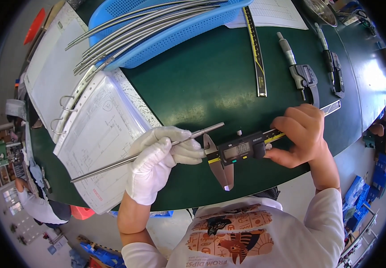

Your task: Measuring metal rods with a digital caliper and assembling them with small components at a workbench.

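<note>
My left hand (159,161), in a white glove, grips a long thin metal rod (108,165) that runs from lower left to upper right. The rod's upper end passes by the upper jaws of a digital caliper (237,152). My bare right hand (302,134) holds the caliper's beam and slider, thumb under the display. The caliper's long lower jaws point down toward me, over the green table (202,85).
An open ring binder with sleeved drawings (99,134) lies at left. A blue basket (166,22) of curved metal rods sits behind it. A steel ruler (256,53), two digital micrometers (302,73) and a paper sheet (273,13) lie at the back right. Another person (34,203) is at lower left.
</note>
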The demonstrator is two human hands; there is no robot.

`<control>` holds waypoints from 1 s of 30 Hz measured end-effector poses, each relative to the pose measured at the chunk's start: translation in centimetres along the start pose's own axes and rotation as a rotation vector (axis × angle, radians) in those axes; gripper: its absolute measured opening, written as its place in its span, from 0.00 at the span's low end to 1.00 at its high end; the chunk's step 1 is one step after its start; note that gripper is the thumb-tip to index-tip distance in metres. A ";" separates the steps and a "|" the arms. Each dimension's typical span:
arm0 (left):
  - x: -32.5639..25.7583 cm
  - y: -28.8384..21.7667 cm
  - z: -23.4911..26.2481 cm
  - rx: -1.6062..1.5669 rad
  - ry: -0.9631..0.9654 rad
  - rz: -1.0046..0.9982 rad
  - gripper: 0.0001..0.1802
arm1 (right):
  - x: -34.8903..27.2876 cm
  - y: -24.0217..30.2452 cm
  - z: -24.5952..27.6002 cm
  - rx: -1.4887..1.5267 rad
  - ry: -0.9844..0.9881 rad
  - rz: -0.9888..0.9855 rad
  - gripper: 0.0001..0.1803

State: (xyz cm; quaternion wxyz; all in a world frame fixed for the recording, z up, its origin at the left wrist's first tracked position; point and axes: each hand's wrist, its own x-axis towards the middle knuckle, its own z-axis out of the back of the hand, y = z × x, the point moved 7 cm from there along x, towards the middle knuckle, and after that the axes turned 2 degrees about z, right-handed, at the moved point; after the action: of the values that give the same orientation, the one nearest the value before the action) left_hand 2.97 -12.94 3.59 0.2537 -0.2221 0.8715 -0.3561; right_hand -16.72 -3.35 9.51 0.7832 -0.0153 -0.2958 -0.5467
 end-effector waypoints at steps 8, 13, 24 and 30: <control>-0.1 0.2 -0.1 -0.049 -0.011 0.018 0.17 | -0.3 0.0 -0.1 0.057 0.023 -0.004 0.18; -0.1 0.1 -0.1 -0.034 0.006 -0.001 0.17 | -0.3 -0.1 -0.3 0.067 0.041 -0.018 0.18; 0.2 0.4 -0.3 0.018 -0.002 0.038 0.16 | -0.7 -0.1 -0.1 -0.001 0.045 -0.002 0.19; -0.1 0.6 -1.4 0.176 0.074 -0.032 0.19 | -2.0 -0.5 1.0 -0.084 -0.116 0.000 0.27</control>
State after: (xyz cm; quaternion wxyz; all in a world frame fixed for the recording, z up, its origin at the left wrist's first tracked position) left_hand 2.04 -11.73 4.04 0.2341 -0.1992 0.8420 -0.4434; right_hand -18.05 -1.48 9.20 0.7634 -0.0795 -0.3174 -0.5569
